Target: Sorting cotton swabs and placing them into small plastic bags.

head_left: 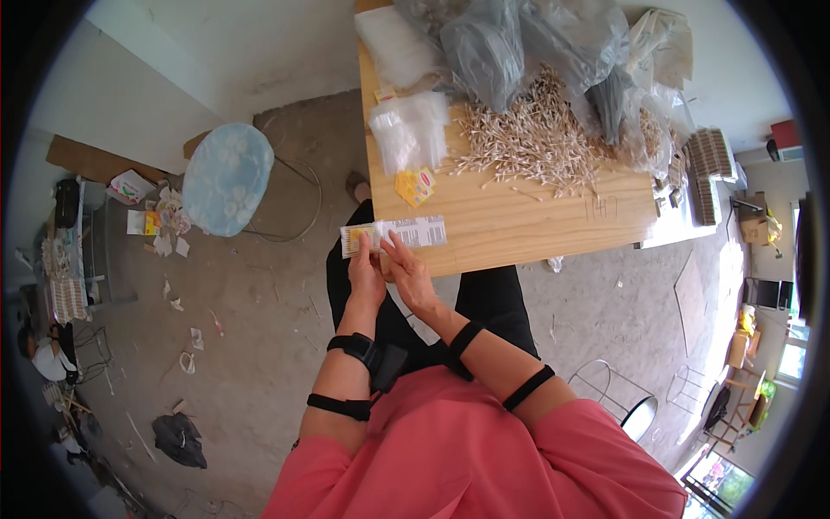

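At the table's near left corner, my left hand (367, 275) grips a small clear packet of cotton swabs (350, 244) with a yellow card inside. My right hand (410, 275) is closed at the packet's right side, its fingertips pressed on the edge. Directly right of the packet a white strip with barcode-like print (424, 231) reaches over the wood; whether it joins the packet I cannot tell. Beyond it lie several yellow cards (415, 187) and a stack of clear plastic bags (410, 131). A large heap of loose cotton swabs (540, 143) spreads across the table's far side.
Grey plastic bags (484, 52) cover the back of the wooden table (519, 229). Bundled packs (709, 164) stand past its right end. On the left is a stool with a blue cover (228, 179). Scraps and a dark bag (180, 439) litter the concrete floor.
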Tool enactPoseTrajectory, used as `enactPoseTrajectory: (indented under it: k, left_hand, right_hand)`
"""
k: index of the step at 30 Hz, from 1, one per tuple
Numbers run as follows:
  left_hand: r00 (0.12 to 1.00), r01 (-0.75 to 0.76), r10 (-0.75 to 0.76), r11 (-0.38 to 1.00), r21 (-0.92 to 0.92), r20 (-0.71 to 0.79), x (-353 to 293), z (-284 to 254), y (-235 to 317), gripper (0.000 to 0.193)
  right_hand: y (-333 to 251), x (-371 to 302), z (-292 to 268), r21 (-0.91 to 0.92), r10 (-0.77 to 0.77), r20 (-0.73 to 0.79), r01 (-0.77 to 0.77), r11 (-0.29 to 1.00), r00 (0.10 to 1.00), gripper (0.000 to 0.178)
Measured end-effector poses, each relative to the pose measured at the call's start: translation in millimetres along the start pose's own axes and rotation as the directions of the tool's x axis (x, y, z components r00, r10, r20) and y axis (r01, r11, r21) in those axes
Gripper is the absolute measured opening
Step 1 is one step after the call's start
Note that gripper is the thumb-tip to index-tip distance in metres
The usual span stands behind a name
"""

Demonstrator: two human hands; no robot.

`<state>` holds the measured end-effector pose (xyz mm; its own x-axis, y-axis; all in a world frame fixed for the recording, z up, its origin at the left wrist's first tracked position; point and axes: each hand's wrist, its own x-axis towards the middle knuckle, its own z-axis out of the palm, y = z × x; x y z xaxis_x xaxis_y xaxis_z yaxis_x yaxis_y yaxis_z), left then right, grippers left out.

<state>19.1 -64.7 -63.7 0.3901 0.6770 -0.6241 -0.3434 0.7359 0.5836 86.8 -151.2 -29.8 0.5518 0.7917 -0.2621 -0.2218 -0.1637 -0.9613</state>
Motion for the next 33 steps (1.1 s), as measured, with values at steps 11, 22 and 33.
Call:
enactPoseTrajectory:
  k: [11,22,33]
  left_hand:
    - [1.0,-0.018,0.018,0.99,-0.139,0.001,5.3,4.3,4.4,0.034]
    - [0.999,-0.028,0.02,0.985,-0.171,-0.049,2.1,4.4,3.8,0.033]
    - [1.0,0.004,-0.007,0.994,-0.112,-0.022,0.6,5.7,3.4,0.04]
  right_hand:
    - [-12.3,43.4,7.3,-0.075,0.091,-0.269,-0.115,0.991,0.959,0.043]
    - [-8.4,12.4,-9.9,-0.14,-0.078,-0.118,0.061,0.988,0.99,0.044]
    - [-1.3,18.3,4.3,-0.24,-0.18,-0.004,0.173,0.955,0.984,0.06]
